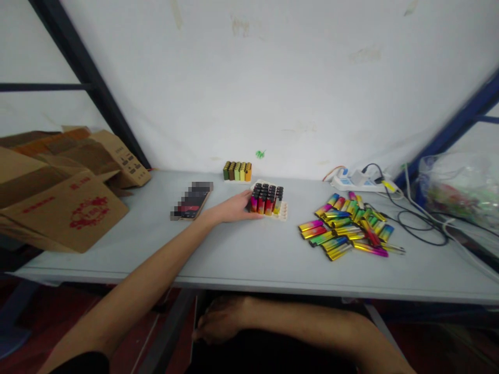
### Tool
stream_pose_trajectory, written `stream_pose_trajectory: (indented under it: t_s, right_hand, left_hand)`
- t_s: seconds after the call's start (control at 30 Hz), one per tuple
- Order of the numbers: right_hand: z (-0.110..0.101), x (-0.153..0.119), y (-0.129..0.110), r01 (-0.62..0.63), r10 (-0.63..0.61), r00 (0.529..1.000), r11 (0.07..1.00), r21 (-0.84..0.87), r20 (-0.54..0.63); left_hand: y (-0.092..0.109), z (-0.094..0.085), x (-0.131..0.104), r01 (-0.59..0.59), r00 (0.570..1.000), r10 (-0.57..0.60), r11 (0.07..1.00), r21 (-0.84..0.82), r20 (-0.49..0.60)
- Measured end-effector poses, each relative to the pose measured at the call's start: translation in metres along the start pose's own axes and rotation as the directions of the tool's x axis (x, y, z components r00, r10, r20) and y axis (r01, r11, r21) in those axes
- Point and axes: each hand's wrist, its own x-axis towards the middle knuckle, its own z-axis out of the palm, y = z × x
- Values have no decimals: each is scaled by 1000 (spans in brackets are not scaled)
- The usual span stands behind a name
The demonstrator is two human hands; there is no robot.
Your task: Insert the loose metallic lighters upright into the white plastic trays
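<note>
My left hand [234, 206] reaches across the table to a white tray [284, 212] and grips its left side, thumb in front and fingers behind. Upright in this tray stand rows of shiny lighters [266, 202] with black tops and pink, red and yellow bodies. The tray's right end shows bare slots. Below the table's front edge, my right hand [220, 319] rests low by my lap in shadow, with its fingers curled; what they close on, if anything, is hidden.
Loose metallic lighters [346, 226] lie in a pile on the right. Behind the tray stands a block of green and yellow lighters [237, 171]. A phone [193, 201] lies left, near cardboard boxes [66, 202]. A power strip [356, 182], cables and a plastic bag [460, 187] are at right.
</note>
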Motion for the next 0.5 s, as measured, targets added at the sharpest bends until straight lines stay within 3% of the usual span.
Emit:
stream_pose_trajectory:
  t_s: [0.13,0.27,0.4,0.5]
  right_hand:
    - [-2,22,-4,-36,32,999,995,93,44]
    - [-8,25,-9,-29,43,998,968,250,-51]
    - [-15,-15,-18,-25,88,983,932,363,-159]
    - [-21,-55,-30,-47,209,936,871,489,-283]
  left_hand:
    - [-2,1,0,-1,1000,1,1000,-15,-3]
    - [-3,2,0,-11,1000,11,1000,-18,-1]
    - [-2,2,1,-17,1000,17,1000,-4,24]
    - [-2,2,1,-14,999,15,1000,-4,34]
